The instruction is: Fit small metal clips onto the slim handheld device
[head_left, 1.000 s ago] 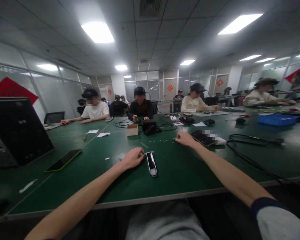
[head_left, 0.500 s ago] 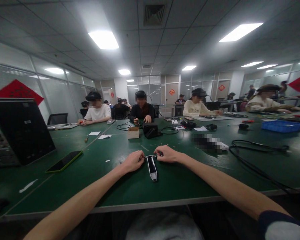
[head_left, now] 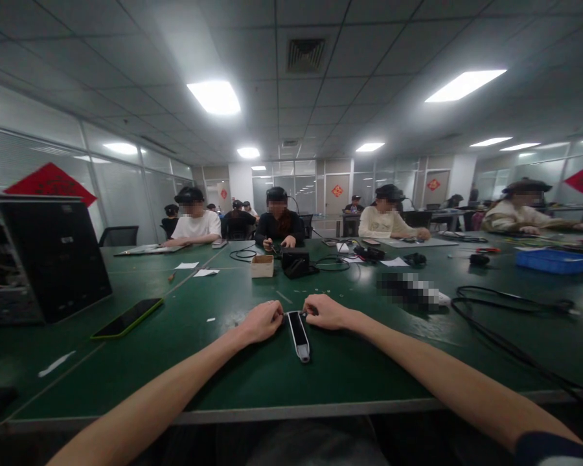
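A narrow black-and-silver device [head_left: 300, 334] lies lengthwise on the green table [head_left: 350, 369] in front of me. My left hand [head_left: 262, 321] rests curled at its far end on the left side, fingers pinched against it. My right hand [head_left: 326, 311] is curled at the same end from the right, fingertips closed on the device's top edge. Whether a small part is between the fingers is too small to see.
A phone in a green case [head_left: 127, 318] lies to the left, beside an open computer case [head_left: 43, 255]. Black cables [head_left: 505, 304] run on the right. A small cardboard box [head_left: 262, 266], a black unit [head_left: 296, 263] and a blue tray [head_left: 556, 260] stand farther back. Several people sit along the far side.
My right hand came back from farther out on the table to the device's far end and closed on it. The left hand stayed at the device. The view tilted up slightly.
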Tool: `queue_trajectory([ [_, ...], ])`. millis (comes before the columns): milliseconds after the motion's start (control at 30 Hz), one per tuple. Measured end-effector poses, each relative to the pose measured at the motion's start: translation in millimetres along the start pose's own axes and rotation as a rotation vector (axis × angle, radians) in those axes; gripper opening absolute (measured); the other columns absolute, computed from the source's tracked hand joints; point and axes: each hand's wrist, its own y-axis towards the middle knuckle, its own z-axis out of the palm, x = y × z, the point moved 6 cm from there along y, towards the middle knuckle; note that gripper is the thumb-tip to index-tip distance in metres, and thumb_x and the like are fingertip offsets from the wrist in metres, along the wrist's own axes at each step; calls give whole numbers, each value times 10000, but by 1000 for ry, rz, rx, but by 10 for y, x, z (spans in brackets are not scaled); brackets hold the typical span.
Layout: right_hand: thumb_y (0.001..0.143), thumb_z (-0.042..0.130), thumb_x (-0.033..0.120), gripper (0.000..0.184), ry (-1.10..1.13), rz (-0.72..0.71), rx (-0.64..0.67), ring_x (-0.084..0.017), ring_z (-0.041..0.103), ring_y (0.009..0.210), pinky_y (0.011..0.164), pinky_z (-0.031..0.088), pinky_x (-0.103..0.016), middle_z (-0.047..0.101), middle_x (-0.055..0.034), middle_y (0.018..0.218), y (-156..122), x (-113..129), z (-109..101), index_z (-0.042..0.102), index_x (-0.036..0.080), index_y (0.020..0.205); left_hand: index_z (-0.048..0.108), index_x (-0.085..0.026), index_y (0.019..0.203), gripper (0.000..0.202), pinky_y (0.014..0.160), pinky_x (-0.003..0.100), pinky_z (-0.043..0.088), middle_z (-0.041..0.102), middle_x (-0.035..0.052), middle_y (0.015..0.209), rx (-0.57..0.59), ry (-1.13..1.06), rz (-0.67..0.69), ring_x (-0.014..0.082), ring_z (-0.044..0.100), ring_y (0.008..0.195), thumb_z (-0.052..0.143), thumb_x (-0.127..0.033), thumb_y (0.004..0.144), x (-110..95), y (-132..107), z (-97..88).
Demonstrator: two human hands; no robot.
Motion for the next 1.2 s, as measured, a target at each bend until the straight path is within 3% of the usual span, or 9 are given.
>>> queue_trajectory([
  [400, 815, 583, 357, 227, 132, -9, -15, -155, 561, 820, 723, 456, -269, 608, -43, 925, -30, -32, -33, 606, 162, 929, 553, -187, 894, 125, 658, 258, 410, 620, 54, 868, 24, -7, -2, 180, 578, 773, 446, -227, 844, -42, -11, -25],
  [800, 828, 569, 358, 226, 335, 76, -94, -141, 608, 758, 713, 461, -240, 670, -24, 829, 0, -141, 16, 666, 156, 859, 532, -193, 896, 138, 679, 265, 417, 604, 48, 880, -20, 2, 57, 184, 572, 789, 412, -251, 857, -11, 11, 28],
  [1000, 821, 553, 429, 307, 278, 85, 9, -158, 601, 789, 713, 462, -253, 669, -36, 885, -7, -145, -17, 673, 166, 923, 530, -197, 912, 137, 710, 261, 421, 604, 49, 921, 12, 26, 20, 183, 575, 832, 412, -239, 855, -13, 23, 39],
  [1100, 803, 566, 386, 291, 250, 75, 103, -157, 600, 794, 712, 466, -253, 663, -38, 919, -32, -136, -32, 668, 173, 974, 525, -200, 912, 130, 703, 260, 422, 601, 43, 907, 5, 32, 30, 178, 575, 814, 414, -240, 857, -14, 30, 45],
  [1200, 789, 561, 317, 260, 221, 82, 111, -152, 599, 787, 702, 466, -249, 657, -36, 914, -37, -131, -49, 666, 169, 976, 520, -202, 895, 113, 683, 257, 419, 598, 36, 881, -9, 32, 49, 173, 573, 788, 420, -237, 854, -21, 27, 40],
])
